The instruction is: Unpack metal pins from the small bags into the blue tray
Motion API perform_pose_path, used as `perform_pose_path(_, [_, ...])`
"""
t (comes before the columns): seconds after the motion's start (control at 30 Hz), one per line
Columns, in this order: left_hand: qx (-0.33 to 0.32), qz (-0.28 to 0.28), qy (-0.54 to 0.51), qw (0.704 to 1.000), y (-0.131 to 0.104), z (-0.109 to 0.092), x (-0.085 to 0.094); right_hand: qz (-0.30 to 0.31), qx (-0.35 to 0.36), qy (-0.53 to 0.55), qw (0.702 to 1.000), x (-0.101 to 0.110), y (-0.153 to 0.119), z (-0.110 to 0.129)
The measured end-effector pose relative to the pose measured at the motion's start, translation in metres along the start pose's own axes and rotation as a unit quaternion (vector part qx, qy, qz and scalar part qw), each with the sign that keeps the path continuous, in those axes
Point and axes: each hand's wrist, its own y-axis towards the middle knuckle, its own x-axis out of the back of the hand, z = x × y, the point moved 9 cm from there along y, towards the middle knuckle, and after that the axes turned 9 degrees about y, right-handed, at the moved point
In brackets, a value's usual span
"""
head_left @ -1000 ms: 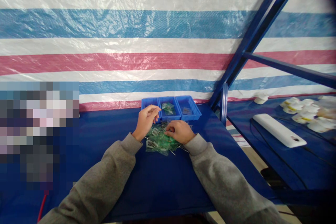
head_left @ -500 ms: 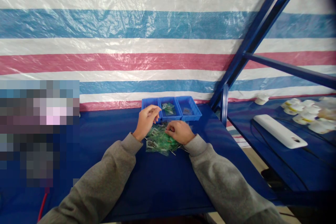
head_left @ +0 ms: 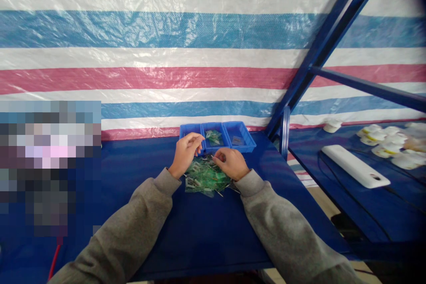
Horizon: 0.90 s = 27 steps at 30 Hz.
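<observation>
A pile of small clear and green plastic packets with thin metal pins [head_left: 204, 182] lies on the blue table. My left hand [head_left: 186, 154] hovers at the pile's left back edge, in front of the left tray, its thumb and fingertips pinched together. What it holds, if anything, is too small to make out. Over the pile's right back part, my right hand [head_left: 232, 163] has its thumb and index finger closed; a thin pale tip shows near them, but I cannot tell what it belongs to. Both hands hide parts of the pile.
Behind the pile stand three joined blue trays: the left tray [head_left: 185, 128], the middle tray [head_left: 203, 127] with green packets and the right tray [head_left: 248, 135] with a few clear pieces. A blue metal frame [head_left: 299, 71] rises at right, beside white round parts [head_left: 386, 144] and a white power bank-like block [head_left: 354, 166].
My right hand has lifted slightly off the pile and shifted a little to the right. My left hand stays in place. The blurred area at the left has changed slightly.
</observation>
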Motion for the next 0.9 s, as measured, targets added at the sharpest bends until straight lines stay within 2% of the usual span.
perform_pose_path(0.2, [-0.023,-0.056,-0.035,0.998,-0.002,-0.001,0.009,-0.067,-0.001,0.053,0.996,0.017,-0.001,-0.001])
perform_pose_path(0.33, [0.018,-0.006,-0.088,0.996,-0.002,0.006,-0.003,-0.086,-0.001,0.079,0.993,0.019,-0.003,-0.003])
perform_pose_path(0.47, [0.06,0.028,-0.088,0.994,-0.003,0.011,-0.012,-0.101,0.0,0.096,0.99,0.019,-0.004,-0.006])
perform_pose_path(0.57, [0.075,0.03,-0.049,0.996,-0.004,0.015,-0.012,-0.118,0.006,0.102,0.988,0.022,-0.004,-0.006])
perform_pose_path(0.67, [0.063,0.021,0.027,0.997,-0.006,0.015,-0.007,-0.138,0.019,0.118,0.983,0.029,-0.005,-0.003])
perform_pose_path(0.8, [0.016,-0.014,0.122,0.992,-0.008,0.005,0.004,-0.171,0.044,0.157,0.972,0.038,-0.008,0.003])
perform_pose_path(0.9, [-0.056,-0.047,0.185,0.98,-0.008,-0.013,0.007,-0.181,0.048,0.194,0.963,0.038,-0.007,0.001])
